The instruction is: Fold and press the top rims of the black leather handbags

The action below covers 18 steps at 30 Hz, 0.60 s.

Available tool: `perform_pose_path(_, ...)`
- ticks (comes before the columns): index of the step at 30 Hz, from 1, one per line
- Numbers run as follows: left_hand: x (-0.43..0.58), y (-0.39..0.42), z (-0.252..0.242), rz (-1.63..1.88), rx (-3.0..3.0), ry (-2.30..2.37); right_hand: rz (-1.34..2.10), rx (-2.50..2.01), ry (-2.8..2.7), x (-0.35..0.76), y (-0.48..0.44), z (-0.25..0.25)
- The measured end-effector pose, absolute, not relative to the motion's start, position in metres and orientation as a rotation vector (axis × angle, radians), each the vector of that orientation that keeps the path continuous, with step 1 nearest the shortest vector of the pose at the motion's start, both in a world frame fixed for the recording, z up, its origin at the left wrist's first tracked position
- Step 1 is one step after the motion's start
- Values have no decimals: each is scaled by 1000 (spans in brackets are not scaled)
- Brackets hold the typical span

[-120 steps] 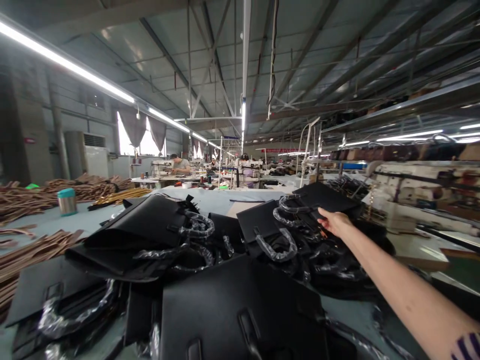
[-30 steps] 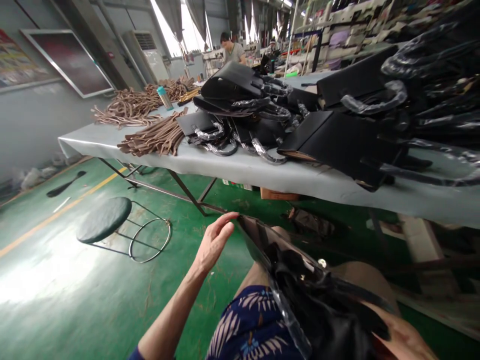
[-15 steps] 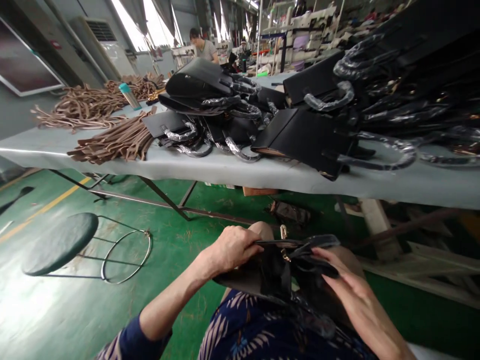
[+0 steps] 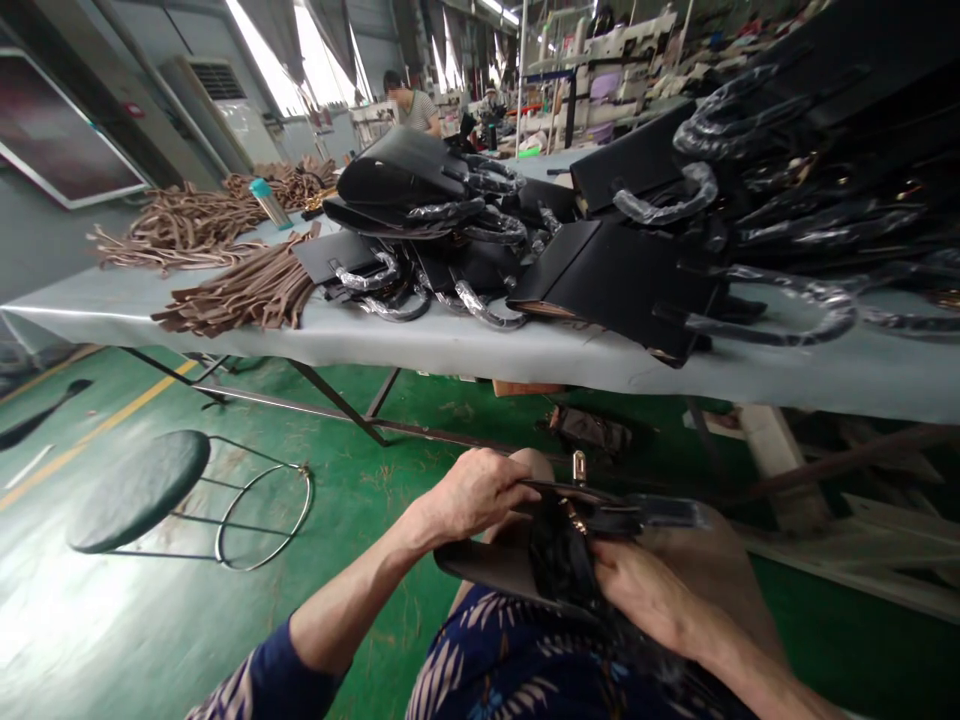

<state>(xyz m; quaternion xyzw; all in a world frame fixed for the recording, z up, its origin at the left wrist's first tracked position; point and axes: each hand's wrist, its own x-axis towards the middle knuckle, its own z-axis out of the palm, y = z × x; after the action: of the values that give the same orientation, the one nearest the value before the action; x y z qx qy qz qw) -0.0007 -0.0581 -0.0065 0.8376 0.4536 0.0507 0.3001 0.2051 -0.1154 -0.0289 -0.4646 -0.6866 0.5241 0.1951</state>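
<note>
Nothing legible in your view: no text, label, brand or number reads on the wall board (image 4: 67,150) or elsewhere.

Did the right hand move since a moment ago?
Yes. The right hand slid down and back toward the person's body, away from the table edge, and now grips the lower part of the black bag on the lap.

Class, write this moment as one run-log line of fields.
left hand: grips black bag edge | right hand: on bag's front | bag: on lap | table: more black bags, brown straps
</note>
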Motion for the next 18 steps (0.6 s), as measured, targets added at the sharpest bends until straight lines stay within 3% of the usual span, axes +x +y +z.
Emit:
perform_pose_path(10, 14, -53, -10, 112, 2160, 993, 2006, -856, -1709, 130, -112, -51)
perform_pose_path(18, 4, -41, -18, 110, 2180, 935, 2097, -901, -1471, 161, -116, -72)
